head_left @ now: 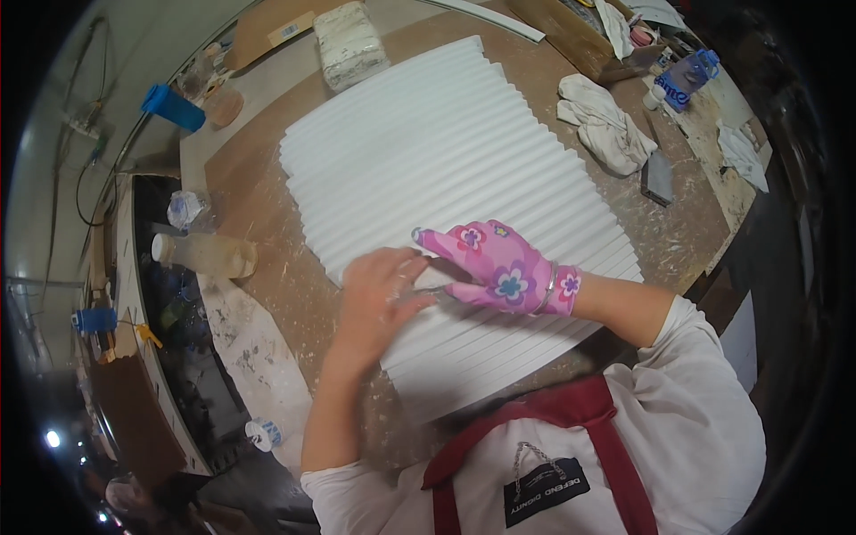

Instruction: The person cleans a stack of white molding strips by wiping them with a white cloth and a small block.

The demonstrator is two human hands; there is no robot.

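Many long white ribbed strips (428,152) lie side by side on the worktable, their ends uneven along both sides. Over their nearer part my two hands come close together. My left hand (383,285) is bare and slightly blurred, its fingers bent toward the right and its thumb apart from them. A pink flowered glove covers my right hand (504,267), with a fingertip showing through; its fingers stretch to the left, the thumb apart below. A pale patch shows between the hands, and I cannot make out whether it is a separate piece. A thin bracelet (546,290) circles the right wrist.
A white wrapped block (349,46) stands beyond the strips. To the right lie a crumpled cloth (606,125), a grey block (657,178) and a blue bottle (687,80). On the left are a cloudy bottle (209,254), a clear bottle (189,210) and a blue cup (172,108). A cardboard box (571,36) sits far right.
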